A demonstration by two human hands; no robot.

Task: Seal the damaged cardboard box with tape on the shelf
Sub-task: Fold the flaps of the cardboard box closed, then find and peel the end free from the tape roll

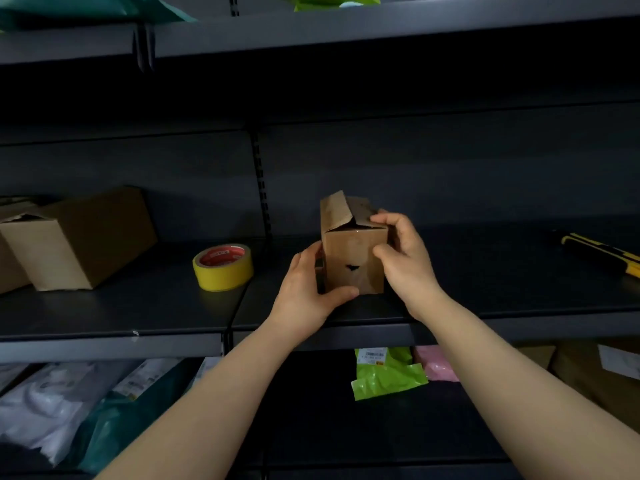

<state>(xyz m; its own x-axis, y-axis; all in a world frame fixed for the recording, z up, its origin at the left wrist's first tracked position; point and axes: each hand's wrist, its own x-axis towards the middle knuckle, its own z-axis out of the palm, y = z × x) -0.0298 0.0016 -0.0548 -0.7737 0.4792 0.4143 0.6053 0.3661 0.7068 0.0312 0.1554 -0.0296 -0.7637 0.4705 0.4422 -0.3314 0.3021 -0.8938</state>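
Note:
A small brown cardboard box [351,252] stands upright on the dark metal shelf [156,306], with a torn hole in its front face and its top flaps partly raised. My left hand [308,289] grips the box's lower left corner, thumb across the front bottom edge. My right hand [403,254] holds the right side, its fingers on a top flap and its thumb on the front face. A yellow tape roll [223,267] with a red core label lies flat on the shelf, left of the box, untouched.
Larger cardboard boxes [79,240] sit at the shelf's left end. A yellow and black utility knife [602,252] lies at the far right. Plastic mailer bags, green [386,372], pink, white and teal, fill the shelf below. Another shelf hangs above.

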